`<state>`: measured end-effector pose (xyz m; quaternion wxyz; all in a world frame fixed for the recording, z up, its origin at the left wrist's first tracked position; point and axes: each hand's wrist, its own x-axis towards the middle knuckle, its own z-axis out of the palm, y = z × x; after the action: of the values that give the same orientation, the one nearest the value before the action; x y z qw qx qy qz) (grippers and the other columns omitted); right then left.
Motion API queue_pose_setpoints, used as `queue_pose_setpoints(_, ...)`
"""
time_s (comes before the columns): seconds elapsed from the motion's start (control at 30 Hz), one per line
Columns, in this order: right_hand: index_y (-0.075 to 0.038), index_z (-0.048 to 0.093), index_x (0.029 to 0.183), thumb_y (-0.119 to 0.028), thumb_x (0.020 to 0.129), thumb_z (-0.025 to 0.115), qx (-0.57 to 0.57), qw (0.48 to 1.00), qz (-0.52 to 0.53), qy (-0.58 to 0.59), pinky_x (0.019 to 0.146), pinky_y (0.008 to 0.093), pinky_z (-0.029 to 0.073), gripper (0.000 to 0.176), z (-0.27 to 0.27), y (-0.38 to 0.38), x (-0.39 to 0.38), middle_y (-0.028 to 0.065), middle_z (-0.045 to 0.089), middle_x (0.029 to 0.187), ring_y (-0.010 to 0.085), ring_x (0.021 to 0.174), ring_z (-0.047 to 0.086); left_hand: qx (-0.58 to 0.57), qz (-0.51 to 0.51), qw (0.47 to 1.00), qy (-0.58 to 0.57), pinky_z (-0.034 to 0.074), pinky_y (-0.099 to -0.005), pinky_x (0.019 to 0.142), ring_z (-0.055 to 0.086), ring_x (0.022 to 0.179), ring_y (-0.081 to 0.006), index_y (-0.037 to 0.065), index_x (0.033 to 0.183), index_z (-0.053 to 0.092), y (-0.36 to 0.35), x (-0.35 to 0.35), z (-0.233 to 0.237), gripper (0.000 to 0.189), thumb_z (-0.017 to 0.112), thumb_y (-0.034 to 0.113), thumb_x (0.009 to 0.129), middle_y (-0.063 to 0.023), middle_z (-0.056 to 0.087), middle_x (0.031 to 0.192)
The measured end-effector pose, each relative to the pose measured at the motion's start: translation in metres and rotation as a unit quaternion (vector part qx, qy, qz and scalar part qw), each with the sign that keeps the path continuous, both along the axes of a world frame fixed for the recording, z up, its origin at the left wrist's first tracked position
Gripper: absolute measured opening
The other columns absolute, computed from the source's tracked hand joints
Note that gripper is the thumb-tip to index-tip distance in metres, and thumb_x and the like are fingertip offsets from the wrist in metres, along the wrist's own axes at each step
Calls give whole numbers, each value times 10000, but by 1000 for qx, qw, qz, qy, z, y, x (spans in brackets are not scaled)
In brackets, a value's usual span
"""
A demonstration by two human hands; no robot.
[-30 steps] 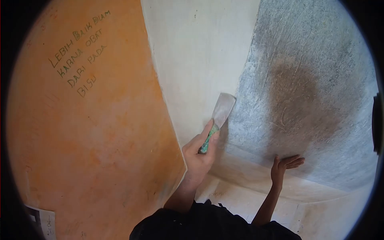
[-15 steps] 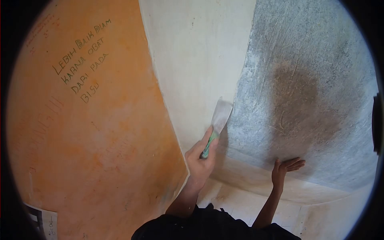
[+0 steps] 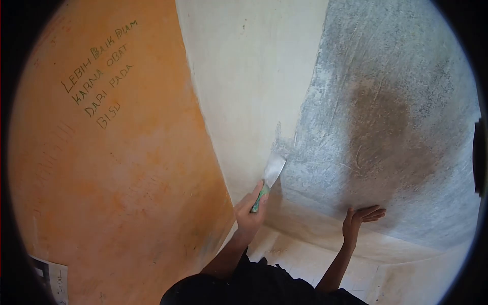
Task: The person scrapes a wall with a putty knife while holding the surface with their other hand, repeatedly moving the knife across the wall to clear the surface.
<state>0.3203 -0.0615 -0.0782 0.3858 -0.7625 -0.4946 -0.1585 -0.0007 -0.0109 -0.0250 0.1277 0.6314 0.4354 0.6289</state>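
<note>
In the head view, my left hand is closed around the green handle of a scraper. The wide metal blade lies against the pale, cream-painted wall strip, close to its border with the rough grey wall. Just above the blade, a small grey scraped patch breaks the cream paint. To the right, my right hand has its fingers stretched out at the lower part of the grey wall, holding nothing.
An orange wall with green handwriting rises on the left and meets the cream strip at a corner edge. A printed sheet is at the lower left. Pale floor shows below the walls.
My left hand has drawn the scraper down and slightly left along the wall. A grey patch now shows where the blade was. My right hand has hardly moved.
</note>
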Motion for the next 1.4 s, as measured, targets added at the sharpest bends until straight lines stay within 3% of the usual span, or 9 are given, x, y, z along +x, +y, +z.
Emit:
queue_pose_setpoints(0.17,29,-241,1450,-519,974,417,-4,1000,2,5,1101,569,-179,980,0,-2,1,302,-308,1494,444,1386,-307,-12,4,1000,-10,448,-277,530,557,571,-153,-18,1221,636,1,8,-83,406,688,-37,819,-113,608,698)
queue_pose_setpoints(0.43,31,-231,1454,-547,966,418,-9,1000,-4,16,1104,569,-171,996,-2,-1,-1,301,-303,1497,441,1391,-298,40,2,999,-35,431,-257,539,526,573,-117,-20,1231,628,17,10,31,391,685,-19,844,-95,594,683)
queue_pose_setpoints(0.5,29,-229,1456,-547,967,416,-6,1000,-9,13,1105,569,-170,993,-3,-2,0,300,-302,1498,441,1392,-297,29,-10,999,-40,431,-255,545,524,578,-112,-23,1232,626,13,5,36,385,680,-17,851,-93,592,680)
queue_pose_setpoints(0.57,25,-229,1457,-545,967,416,-5,1000,-6,13,1104,569,-171,990,-2,-2,0,299,-301,1499,440,1390,-302,-81,-42,995,-48,522,-284,795,679,907,-184,-75,1232,597,1,2,31,345,636,40,909,-212,695,1056)
queue_pose_setpoints(0.67,14,-233,1459,-548,967,415,-16,1000,-6,10,1103,568,-172,989,-6,-3,7,300,-301,1499,438,1387,-309,-72,-41,995,-57,513,-273,802,675,904,-173,-76,1230,599,1,5,8,339,631,30,909,-213,696,1056)
queue_pose_setpoints(0.87,0,-240,1461,-564,964,413,0,1000,-2,16,1105,570,-167,996,-3,-1,1,290,-300,1504,435,1386,-313,-33,-35,997,-66,510,-263,783,663,885,-147,-74,1242,592,7,6,30,350,627,18,905,-214,700,1039)
queue_pose_setpoints(1.0,4,-231,1463,-566,962,417,-3,1000,-12,2,1106,569,-166,998,2,1,0,289,-297,1506,433,1390,-307,-37,-43,995,-87,508,-258,764,654,862,-131,-69,1246,592,7,8,11,354,628,21,906,-212,703,1019)
queue_pose_setpoints(1.07,9,-221,1466,-560,963,419,-3,999,1,36,1107,567,-166,993,6,-1,-5,292,-294,1506,433,1394,-299,-17,-18,996,-90,483,-243,644,610,683,-115,-50,1231,614,6,9,23,364,650,-17,871,-145,689,815)
queue_pose_setpoints(1.4,13,-227,1463,-560,962,415,-6,1000,-11,26,1104,571,-168,996,1,0,-2,290,-292,1507,438,1395,-294,-23,-18,997,-71,485,-241,651,605,679,-114,-52,1235,610,6,6,19,370,654,-23,868,-142,695,826)
